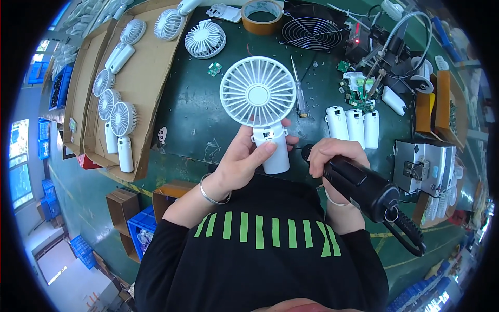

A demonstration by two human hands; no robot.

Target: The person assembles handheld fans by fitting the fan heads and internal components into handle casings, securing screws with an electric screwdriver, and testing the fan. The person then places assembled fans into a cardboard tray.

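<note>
A white handheld fan (258, 95) stands out in the middle, its round slatted head toward the far side. My left hand (254, 156) grips its handle (276, 156), thumb across the front just below a small dark display. To the right, my right hand (338, 155) is wrapped round a black electric screwdriver (358, 182), whose coiled cord trails off toward the lower right. The driver's tip end lies a little right of the fan handle, apart from it. A slim screwdriver (298, 87) rests on the green table beyond the fan.
At left, a cardboard tray (150, 67) holds several white fans. Three white handle shells (354, 125) line up at right, near green circuit boards (358, 96). Tape (261, 18), a black cooling fan (312, 34) and a fan head (205, 39) sit at the back. A metal box (423, 166) stands right.
</note>
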